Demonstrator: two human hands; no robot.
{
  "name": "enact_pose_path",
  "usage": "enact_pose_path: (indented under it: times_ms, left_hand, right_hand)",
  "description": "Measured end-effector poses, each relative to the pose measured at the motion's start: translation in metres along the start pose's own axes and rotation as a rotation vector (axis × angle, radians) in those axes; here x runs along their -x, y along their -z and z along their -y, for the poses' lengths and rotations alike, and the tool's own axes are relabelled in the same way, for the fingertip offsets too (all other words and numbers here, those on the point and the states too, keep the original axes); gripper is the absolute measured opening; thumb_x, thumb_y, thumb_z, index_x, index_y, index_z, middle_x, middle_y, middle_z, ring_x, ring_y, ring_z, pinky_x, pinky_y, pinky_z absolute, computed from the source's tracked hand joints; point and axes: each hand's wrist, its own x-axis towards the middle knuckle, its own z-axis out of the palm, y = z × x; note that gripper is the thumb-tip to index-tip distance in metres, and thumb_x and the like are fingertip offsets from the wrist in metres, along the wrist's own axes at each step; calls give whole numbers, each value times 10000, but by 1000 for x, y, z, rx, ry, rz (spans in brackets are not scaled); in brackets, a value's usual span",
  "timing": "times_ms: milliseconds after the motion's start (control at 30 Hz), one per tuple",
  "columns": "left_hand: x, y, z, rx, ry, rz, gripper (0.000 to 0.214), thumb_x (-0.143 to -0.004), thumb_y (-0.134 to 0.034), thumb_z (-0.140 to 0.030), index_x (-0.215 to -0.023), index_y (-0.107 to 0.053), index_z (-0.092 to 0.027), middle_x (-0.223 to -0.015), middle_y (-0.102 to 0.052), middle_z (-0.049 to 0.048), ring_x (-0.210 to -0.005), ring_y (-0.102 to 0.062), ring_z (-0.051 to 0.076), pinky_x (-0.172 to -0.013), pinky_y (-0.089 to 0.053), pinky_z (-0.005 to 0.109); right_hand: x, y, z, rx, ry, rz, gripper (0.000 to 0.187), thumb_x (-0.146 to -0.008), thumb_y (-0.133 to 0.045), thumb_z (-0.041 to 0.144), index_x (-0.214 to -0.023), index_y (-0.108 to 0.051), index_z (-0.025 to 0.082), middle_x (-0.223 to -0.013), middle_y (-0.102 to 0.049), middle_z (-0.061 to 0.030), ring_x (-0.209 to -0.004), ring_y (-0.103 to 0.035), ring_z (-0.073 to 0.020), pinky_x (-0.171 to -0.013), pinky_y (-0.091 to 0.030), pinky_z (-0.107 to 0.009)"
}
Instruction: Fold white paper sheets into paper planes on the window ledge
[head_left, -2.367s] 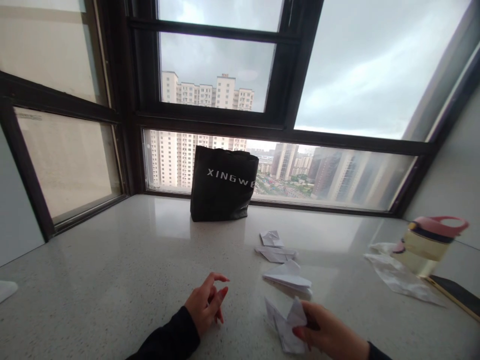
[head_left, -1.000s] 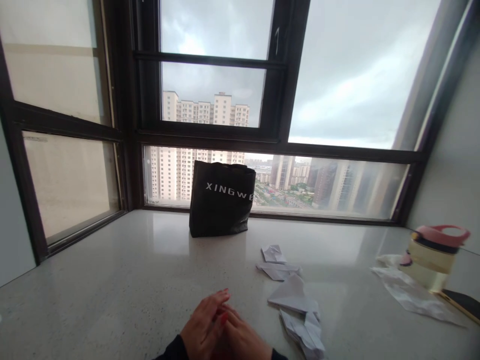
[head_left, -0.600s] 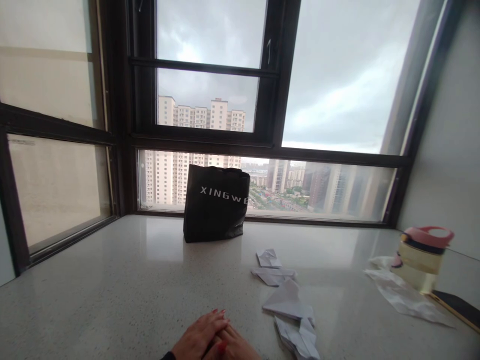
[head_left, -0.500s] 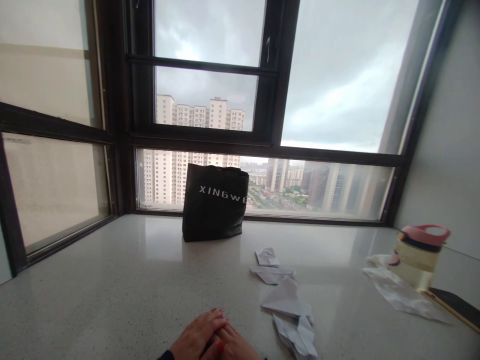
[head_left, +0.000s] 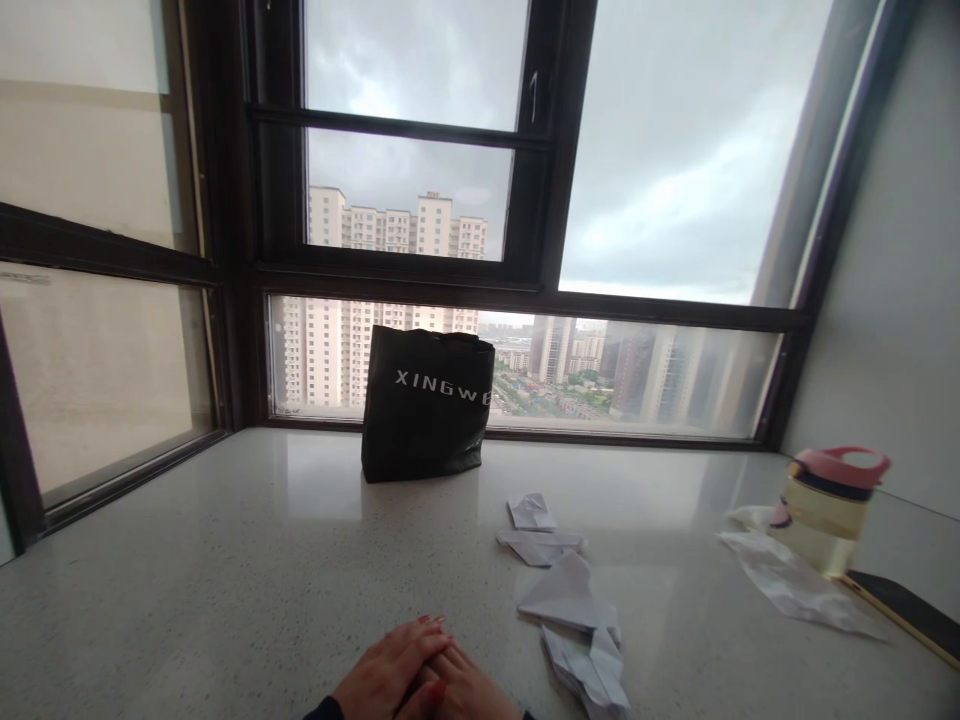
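Note:
My left hand [head_left: 382, 668] rests at the bottom centre of the view, its fingers lying over my right hand [head_left: 474, 688]. The two hands touch and cross on the pale speckled counter [head_left: 225, 600], and neither holds an object. Red nails show at the fingertips and on a thumb. Most of the right hand's fingers are covered by the left. Just right of the hands lie folded white papers [head_left: 585, 665], with another folded paper piece [head_left: 562, 590] behind them. Farther back are a flat folded strip [head_left: 541, 545] and a small folded square [head_left: 531, 512].
A black bag [head_left: 427, 410] with white lettering stands near the window. At the right are a bottle [head_left: 829, 515] with a pink lid, a crumpled clear plastic wrapper [head_left: 795, 585] and a dark phone [head_left: 915, 610]. Dark window frames [head_left: 555, 295] border the counter.
The whole view has shifted very slightly, so everything sits a little farther left. My hands stay folded one over the other, and the papers, bag and bottle keep their places.

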Motion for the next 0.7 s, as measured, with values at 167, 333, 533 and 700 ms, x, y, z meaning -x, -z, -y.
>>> enact_pose_path:
  times_ms: [167, 333, 533, 700]
  left_hand:
    - [0, -1, 1, -7, 4, -4, 347, -798, -365, -408, -1073, -462, -220, -1163, -497, 38, -1074, -430, 161, -924, -333, 276]
    - [1, -2, 2, -10, 14, 2, 353, -796, -364, -414, -1077, -460, -223, -1166, -494, 37, -1080, -425, 162, -924, -334, 278]
    - [0, -1, 1, 3, 8, -5, 352, -793, -362, -422, -1063, -467, -223, -1161, -499, 35, -1070, -434, 160, -927, -329, 268]
    - [1, -1, 1, -1, 13, -7, 354, -796, -358, -417, -1071, -463, -221, -1161, -498, 38, -1072, -431, 160, -930, -323, 268]
  right_hand:
    - [0, 0, -1, -1, 9, 10, 383, -813, -401, 274, -1173, -371, 149, -1028, -590, -42, -922, -538, -145, -751, -472, -205]
    - [3, -4, -1, -8, -6, 88, 420, -803, -420, 258, -1202, -334, 160, -1068, -565, -49, -956, -515, -146, -791, -450, -218]
    - [4, -6, -2, -2, 1, 98, 423, -799, -426, 263, -1202, -335, 171, -1067, -567, -47, -933, -532, -148, -765, -465, -215]
    - [3, -2, -1, -5, -12, 38, 417, -806, -417, 275, -1201, -333, 170, -1046, -581, -32, -910, -548, -147, -748, -477, -219]
